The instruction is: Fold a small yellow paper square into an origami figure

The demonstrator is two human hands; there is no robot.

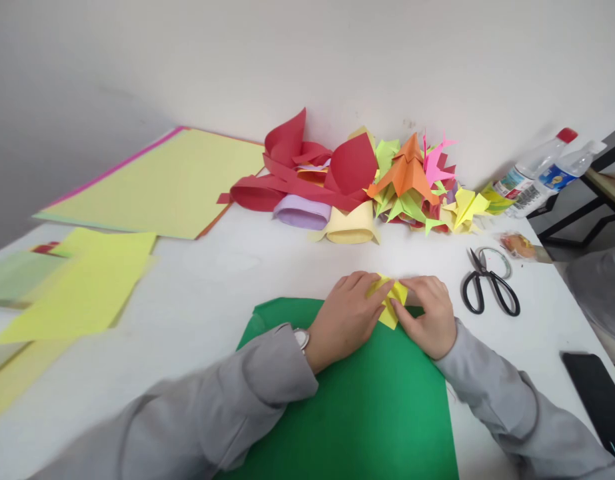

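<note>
A small folded piece of yellow paper [390,316] lies near the far edge of a large green sheet [372,413]. My left hand [344,317] presses on it from the left, fingers together over its upper left part. From the right, my right hand [430,313] pinches its other side, thumb and fingertips on the paper. Parts of the folded paper are hidden under the fingers of both hands. A watch [302,339] sits on the left wrist.
Black-handled scissors [487,283] and a tape roll [502,257] lie to the right, near a phone [594,393]. Paper shapes [407,177] pile along the wall beside bottles [532,167]. Yellow sheets [102,273] and larger sheets [177,180] are left.
</note>
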